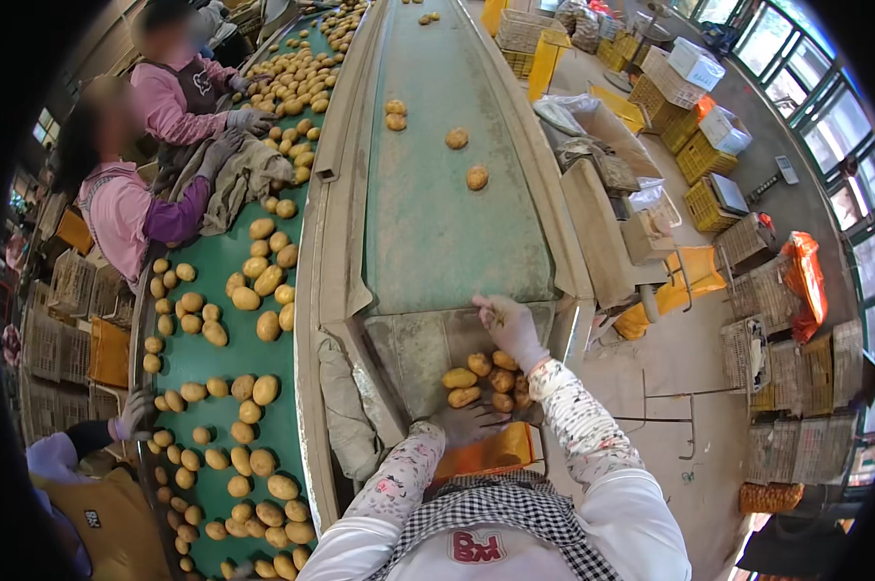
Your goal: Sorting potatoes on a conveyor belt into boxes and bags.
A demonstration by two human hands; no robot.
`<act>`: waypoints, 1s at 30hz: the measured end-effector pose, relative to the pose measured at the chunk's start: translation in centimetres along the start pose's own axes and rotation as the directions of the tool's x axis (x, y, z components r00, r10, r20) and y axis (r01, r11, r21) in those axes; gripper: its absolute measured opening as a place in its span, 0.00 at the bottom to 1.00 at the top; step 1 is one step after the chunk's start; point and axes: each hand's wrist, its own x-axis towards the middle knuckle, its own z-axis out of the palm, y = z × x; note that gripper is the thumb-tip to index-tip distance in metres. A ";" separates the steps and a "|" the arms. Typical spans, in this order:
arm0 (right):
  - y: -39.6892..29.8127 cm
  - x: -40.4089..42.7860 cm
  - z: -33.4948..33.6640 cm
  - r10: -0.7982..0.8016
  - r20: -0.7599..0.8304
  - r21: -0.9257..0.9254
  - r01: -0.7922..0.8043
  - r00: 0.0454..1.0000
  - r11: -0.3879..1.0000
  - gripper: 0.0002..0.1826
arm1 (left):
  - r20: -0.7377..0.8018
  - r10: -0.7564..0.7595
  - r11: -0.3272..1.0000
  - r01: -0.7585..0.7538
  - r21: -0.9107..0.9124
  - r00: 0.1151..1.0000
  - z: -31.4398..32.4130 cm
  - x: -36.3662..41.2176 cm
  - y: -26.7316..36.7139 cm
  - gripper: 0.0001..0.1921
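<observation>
A green conveyor belt [452, 240] runs away from me and ends at a grey chute [408, 348]. Several potatoes [502, 380] are gathered low on the chute. My left hand [470, 423], in a dark glove, lies along their near side with its fingers stretched out; what is under it is hidden. Above the potatoes, by the belt's end, my right hand [511, 327] wears a light glove with the fingertips bare; whether it holds anything is unclear. Farther up the belt lie single potatoes [476, 177]. An orange crate or bag [488, 450] shows below the chute.
On the left, a second green belt [219, 363] carries many potatoes. Two people [183, 94] in pink work beside it, and another person's gloved hand [134, 414] rests at its edge. A grey cloth [346, 414] hangs beside the chute. Stacked crates [706, 156] stand at right.
</observation>
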 end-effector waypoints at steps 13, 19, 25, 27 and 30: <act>-0.3 6.3 -1.7 0.077 -0.189 0.049 -0.069 0.979 0.996 0.31 | 0.044 -0.007 0.998 0.009 -0.058 0.999 -0.1 0.0 0.3 0.31; 2.6 17.6 0.8 0.295 -0.267 -0.192 -0.350 0.918 0.917 0.51 | -0.083 0.016 0.996 -0.024 -0.089 0.996 0.4 0.1 -0.3 0.31; 4.1 24.7 5.9 0.202 -0.098 -0.297 -0.222 0.975 0.929 0.56 | -0.142 0.029 0.998 -0.037 -0.056 0.989 1.4 0.0 -0.7 0.30; 3.7 26.8 6.9 0.179 -0.009 -0.360 -0.170 0.984 0.917 0.56 | -0.150 -0.009 0.995 -0.006 -0.101 0.989 1.7 0.0 -0.8 0.30; 1.6 29.7 8.5 0.194 0.080 -0.403 -0.146 0.978 0.904 0.53 | -0.165 0.009 0.984 -0.038 -0.176 0.986 2.0 0.0 -0.9 0.30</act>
